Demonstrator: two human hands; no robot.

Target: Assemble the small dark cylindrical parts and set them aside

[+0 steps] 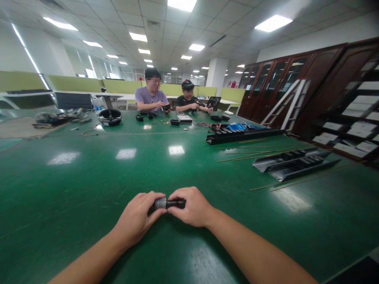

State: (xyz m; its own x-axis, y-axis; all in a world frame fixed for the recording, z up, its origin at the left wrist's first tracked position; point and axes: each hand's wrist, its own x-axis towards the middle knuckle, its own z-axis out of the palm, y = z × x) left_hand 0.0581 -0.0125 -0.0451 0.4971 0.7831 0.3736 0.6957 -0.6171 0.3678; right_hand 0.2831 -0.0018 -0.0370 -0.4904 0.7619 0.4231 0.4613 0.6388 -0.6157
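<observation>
Head view: a dark cylindrical part (161, 203) is being held over a green table (89, 181).
Its 2 ends are being partly hidden and pinched between thumb and fingers by the left hand (136, 217) and the right hand (194, 207). To the right, black channels (308, 172) and thin rods (265, 186) are lying well apart from the hands; across the table, dark items (167, 107) are being handled by 2 co-workers (148, 98).

Near, in the middle, we have a part (161, 203) between our left hand (136, 217) and right hand (192, 207). Right on our tabletop (89, 177), some rods (251, 152) lie between two near channels (308, 169) and a farther channel (229, 138); far right, a ladder (296, 103) stands before cabinets (319, 75).
</observation>
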